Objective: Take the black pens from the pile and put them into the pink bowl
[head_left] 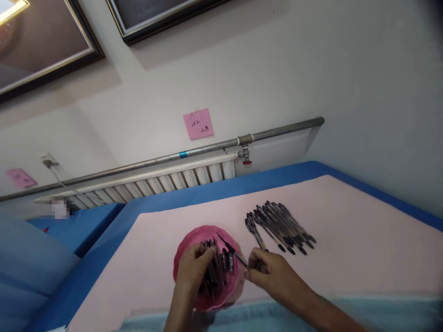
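Note:
A pink bowl (182,258) stands on the pink table cover and holds several dark pen parts (221,265). My left hand (194,269) reaches into the bowl, fingers curled over the parts. My right hand (270,272) sits just right of the bowl, pinching a thin black pen refill (230,249) that slants up over the bowl. A row of several assembled black pens (278,226) lies on the cover to the right, beyond my right hand.
The pink cover (363,244) lies on a blue table (194,193). Behind it run a white radiator (155,184) and a grey pipe (277,131) along the wall. A pink note (198,123) is stuck on the wall.

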`<state>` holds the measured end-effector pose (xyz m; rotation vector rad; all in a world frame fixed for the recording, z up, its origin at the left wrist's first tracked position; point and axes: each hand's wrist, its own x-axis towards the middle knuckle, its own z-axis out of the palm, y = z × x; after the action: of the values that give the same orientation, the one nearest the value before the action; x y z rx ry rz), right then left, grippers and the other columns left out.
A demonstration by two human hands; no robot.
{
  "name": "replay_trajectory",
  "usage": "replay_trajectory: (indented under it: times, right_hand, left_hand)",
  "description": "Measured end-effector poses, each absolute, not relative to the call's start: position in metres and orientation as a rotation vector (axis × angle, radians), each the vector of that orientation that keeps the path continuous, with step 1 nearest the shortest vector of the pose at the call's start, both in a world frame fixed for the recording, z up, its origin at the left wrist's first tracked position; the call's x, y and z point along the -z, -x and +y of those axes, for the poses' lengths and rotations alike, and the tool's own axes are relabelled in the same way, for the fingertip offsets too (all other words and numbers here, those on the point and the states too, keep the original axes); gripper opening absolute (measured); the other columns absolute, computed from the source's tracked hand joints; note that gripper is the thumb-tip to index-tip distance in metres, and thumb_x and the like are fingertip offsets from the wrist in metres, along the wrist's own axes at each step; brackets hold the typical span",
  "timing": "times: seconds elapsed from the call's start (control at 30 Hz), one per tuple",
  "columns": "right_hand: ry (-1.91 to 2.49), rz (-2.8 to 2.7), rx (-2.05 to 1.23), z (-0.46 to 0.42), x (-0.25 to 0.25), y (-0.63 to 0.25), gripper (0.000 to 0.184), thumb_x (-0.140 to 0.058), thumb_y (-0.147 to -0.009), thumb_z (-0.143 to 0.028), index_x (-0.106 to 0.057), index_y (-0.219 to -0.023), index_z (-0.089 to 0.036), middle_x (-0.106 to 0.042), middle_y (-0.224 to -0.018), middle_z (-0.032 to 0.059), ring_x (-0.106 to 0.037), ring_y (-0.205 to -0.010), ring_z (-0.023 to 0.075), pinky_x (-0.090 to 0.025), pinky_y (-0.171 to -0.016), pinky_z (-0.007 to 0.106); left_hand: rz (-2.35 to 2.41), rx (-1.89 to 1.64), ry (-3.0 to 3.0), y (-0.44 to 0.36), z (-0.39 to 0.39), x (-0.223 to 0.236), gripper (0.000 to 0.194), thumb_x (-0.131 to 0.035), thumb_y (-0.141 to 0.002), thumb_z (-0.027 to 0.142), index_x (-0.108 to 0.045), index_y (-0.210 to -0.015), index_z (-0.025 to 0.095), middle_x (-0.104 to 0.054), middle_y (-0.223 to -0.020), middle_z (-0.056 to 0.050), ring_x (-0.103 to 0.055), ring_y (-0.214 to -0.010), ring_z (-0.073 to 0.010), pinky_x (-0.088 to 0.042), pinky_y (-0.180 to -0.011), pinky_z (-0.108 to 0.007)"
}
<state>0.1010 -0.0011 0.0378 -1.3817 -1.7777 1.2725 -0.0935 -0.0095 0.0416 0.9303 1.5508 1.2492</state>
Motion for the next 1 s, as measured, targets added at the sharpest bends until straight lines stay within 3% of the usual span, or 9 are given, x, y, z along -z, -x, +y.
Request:
replay_trajectory:
  times: [0.17,0.33,0.57,0.77,1.0]
  right_hand:
    - [1.300,-1.662,-1.461,-0.002,-0.035,-0.099,0.006,-0.054,-0.067,-0.020,-0.049,-0.066,-0.020,-0.046,-0.056,-0.0055,-0.043,-0.052,0.0101,-0.029,-0.047,0.021]
    - [1.251,-1.653,-1.534,-0.006,-0.042,-0.096,0.008,-0.053,-0.066,-0.015,-0.047,-0.065,-0.019,-0.043,-0.053,-0.0069,-0.037,-0.049,0.0083,-0.027,-0.046,0.020]
    - [1.234,-1.795,-1.378,-0.008,-0.038,-0.095,0.008,-0.054,-0.066,-0.013,-0.049,-0.064,-0.019,-0.042,-0.054,-0.0057,-0.038,-0.053,0.0097,-0.028,-0.049,0.020]
    - [1.330,-1.980,-1.109,-0.004,-0.030,-0.102,0.005,-0.051,-0.069,-0.017,-0.050,-0.064,-0.020,-0.049,-0.056,-0.0037,-0.042,-0.055,0.0109,-0.027,-0.049,0.020]
    - [1.387,-1.935,-1.144,0.003,-0.032,-0.107,0.003,-0.052,-0.067,-0.019,-0.053,-0.065,-0.020,-0.053,-0.057,-0.0035,-0.045,-0.056,0.0119,-0.030,-0.051,0.021]
  left_hand:
    - [1.460,-1.255,-1.013,0.082,-0.011,-0.043,0.026,-0.071,-0.061,0.040,-0.059,-0.060,0.017,-0.056,-0.054,0.001,-0.046,-0.048,-0.0103,-0.031,-0.043,-0.021]
    - [1.199,-1.205,-0.789,0.069,-0.015,-0.044,0.028,-0.071,-0.062,0.039,-0.056,-0.065,0.016,-0.046,-0.044,0.006,-0.033,-0.036,-0.0043,-0.020,-0.036,-0.018]
    - [1.159,-1.462,-0.576,0.077,-0.013,-0.055,0.030,-0.076,-0.057,0.032,-0.055,-0.070,0.016,-0.045,-0.046,0.009,-0.036,-0.037,-0.0028,-0.022,-0.037,-0.015]
    - [1.212,-1.747,-0.532,0.107,-0.009,-0.057,0.028,-0.075,-0.057,0.031,-0.052,-0.063,0.016,-0.045,-0.048,0.009,-0.037,-0.040,-0.0026,-0.028,-0.039,-0.015]
    - [1.280,-1.516,-0.622,0.097,-0.010,-0.050,0.023,-0.071,-0.061,0.030,-0.053,-0.062,0.016,-0.046,-0.047,0.008,-0.039,-0.040,-0.0044,-0.029,-0.039,-0.016]
